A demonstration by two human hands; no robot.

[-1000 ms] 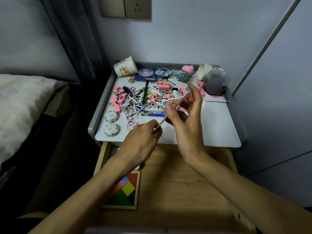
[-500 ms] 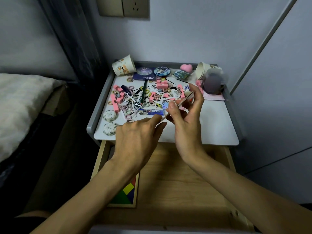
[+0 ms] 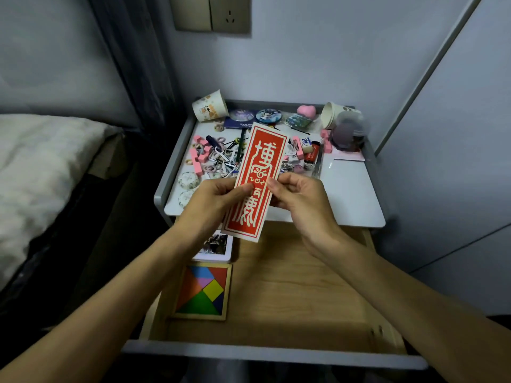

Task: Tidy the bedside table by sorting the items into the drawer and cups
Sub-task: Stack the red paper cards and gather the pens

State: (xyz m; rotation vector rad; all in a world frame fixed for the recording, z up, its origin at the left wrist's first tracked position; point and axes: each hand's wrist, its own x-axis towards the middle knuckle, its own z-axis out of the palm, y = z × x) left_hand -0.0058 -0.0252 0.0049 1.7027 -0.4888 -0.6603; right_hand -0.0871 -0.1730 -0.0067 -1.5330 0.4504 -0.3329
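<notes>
You hold the red card [image 3: 255, 183] tilted over the table's [image 3: 351, 194] front edge, left hand [image 3: 210, 205] and right hand [image 3: 301, 200] pinching its lower half with curled fingers [image 3: 297, 179]. Below, the open drawer [image 3: 298, 288] shows bare wood right of the tangram [image 3: 203, 293]. The card hides mid-table clutter.

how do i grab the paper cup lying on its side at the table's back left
Take the paper cup across its curved wall from above, thumb and fingers on opposite sides. It lies tipped with its mouth facing right, so the rim offers no top grip. Put the red card down first.
</notes>
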